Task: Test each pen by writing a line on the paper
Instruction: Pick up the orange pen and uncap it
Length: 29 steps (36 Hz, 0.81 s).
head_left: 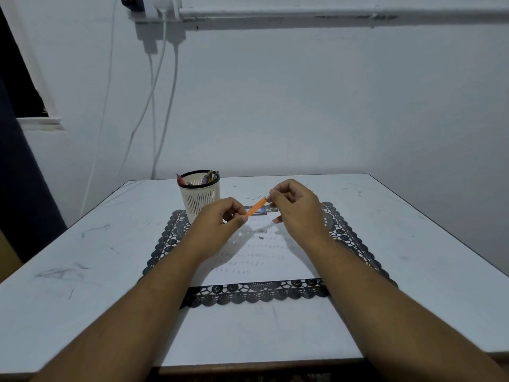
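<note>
An orange pen (256, 207) is held in the air above the white paper (261, 260). My left hand (217, 221) pinches its lower end between thumb and fingers. My right hand (296, 208) pinches its upper, metal-tipped end. The paper lies on a black lace placemat (256, 295) and carries several rows of small handwritten marks. A small dark piece (261, 237) lies on the paper below the pen. A cream mesh pen holder (199, 195) with several pens in it stands at the mat's far left corner.
A small blue and red object (260, 212) lies at the paper's far edge, behind the pen. The white table (82, 271) is scuffed with pencil marks. White cables (154, 111) hang down the wall behind the table's far left.
</note>
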{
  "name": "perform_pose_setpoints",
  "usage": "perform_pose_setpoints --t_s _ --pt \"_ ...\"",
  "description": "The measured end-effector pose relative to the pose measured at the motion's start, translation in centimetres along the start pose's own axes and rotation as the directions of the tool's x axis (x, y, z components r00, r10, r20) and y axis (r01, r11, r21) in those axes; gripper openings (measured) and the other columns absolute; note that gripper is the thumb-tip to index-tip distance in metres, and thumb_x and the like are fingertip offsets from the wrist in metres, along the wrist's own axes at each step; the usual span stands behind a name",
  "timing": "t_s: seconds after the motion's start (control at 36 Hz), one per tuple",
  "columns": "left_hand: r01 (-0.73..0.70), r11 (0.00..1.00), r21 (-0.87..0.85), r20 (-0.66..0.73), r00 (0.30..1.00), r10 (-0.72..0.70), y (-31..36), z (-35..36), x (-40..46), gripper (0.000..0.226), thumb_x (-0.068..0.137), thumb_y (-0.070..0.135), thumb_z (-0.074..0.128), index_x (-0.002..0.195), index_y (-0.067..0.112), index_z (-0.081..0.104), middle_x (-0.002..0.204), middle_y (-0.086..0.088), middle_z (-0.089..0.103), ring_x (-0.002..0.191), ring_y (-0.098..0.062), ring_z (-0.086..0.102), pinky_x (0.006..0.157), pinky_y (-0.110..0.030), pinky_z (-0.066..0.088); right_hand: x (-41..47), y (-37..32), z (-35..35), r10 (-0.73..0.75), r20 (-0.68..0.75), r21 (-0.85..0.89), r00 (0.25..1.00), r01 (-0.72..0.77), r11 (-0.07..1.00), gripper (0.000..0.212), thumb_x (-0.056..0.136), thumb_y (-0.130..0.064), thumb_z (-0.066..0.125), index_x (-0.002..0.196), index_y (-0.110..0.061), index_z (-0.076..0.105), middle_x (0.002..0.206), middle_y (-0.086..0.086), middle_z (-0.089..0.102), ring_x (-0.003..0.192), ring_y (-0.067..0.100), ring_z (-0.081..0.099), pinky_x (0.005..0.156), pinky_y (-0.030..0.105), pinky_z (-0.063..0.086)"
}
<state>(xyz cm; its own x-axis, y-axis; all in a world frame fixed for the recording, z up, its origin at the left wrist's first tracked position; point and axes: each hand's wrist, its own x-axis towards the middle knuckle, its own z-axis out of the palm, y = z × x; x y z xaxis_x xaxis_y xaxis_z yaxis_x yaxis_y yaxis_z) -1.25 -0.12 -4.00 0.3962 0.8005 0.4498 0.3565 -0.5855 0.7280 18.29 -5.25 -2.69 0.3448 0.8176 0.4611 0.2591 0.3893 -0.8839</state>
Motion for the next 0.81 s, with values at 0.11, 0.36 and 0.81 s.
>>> perform_pose_setpoints --t_s 0.11,0.36,0.81 --pt "-0.003 1.000 -0.003 -0.002 1.000 0.003 0.0 -0.1 0.0 0.009 0.096 0.019 0.071 0.089 0.025 0.070 0.084 0.004 0.068 0.070 0.001 0.056 0.061 -0.010 0.043 0.2 0.3 -0.1 -0.026 0.047 -0.108 0.999 0.031 0.994 0.015 0.097 -0.016 0.067 0.084 -0.020 0.074 0.084 0.004 0.076 0.087 0.026 0.074 0.068 0.049 0.062" --pt "0.010 0.999 -0.032 -0.023 1.000 -0.011 -0.1 -0.3 0.0 0.008 0.095 0.018 0.071 0.090 0.024 0.071 0.083 0.002 0.068 0.069 0.000 0.056 0.061 -0.012 0.044 0.7 1.3 -0.5 0.050 0.153 -0.301 0.987 -0.001 0.954 0.014 0.094 -0.020 0.071 0.081 -0.022 0.075 0.073 0.004 0.072 0.053 0.007 0.047 0.056 0.029 0.040" --pt "0.015 1.000 0.027 -0.026 1.000 -0.014 -0.2 -0.4 0.0 0.011 0.095 0.020 0.072 0.088 0.028 0.070 0.082 0.006 0.068 0.069 0.000 0.057 0.060 -0.014 0.045 0.0 2.0 0.4 0.306 0.338 -0.694 0.890 0.016 0.720 0.009 0.092 -0.022 0.074 0.083 -0.020 0.076 0.083 -0.004 0.075 0.083 0.016 0.070 0.080 0.039 0.058"
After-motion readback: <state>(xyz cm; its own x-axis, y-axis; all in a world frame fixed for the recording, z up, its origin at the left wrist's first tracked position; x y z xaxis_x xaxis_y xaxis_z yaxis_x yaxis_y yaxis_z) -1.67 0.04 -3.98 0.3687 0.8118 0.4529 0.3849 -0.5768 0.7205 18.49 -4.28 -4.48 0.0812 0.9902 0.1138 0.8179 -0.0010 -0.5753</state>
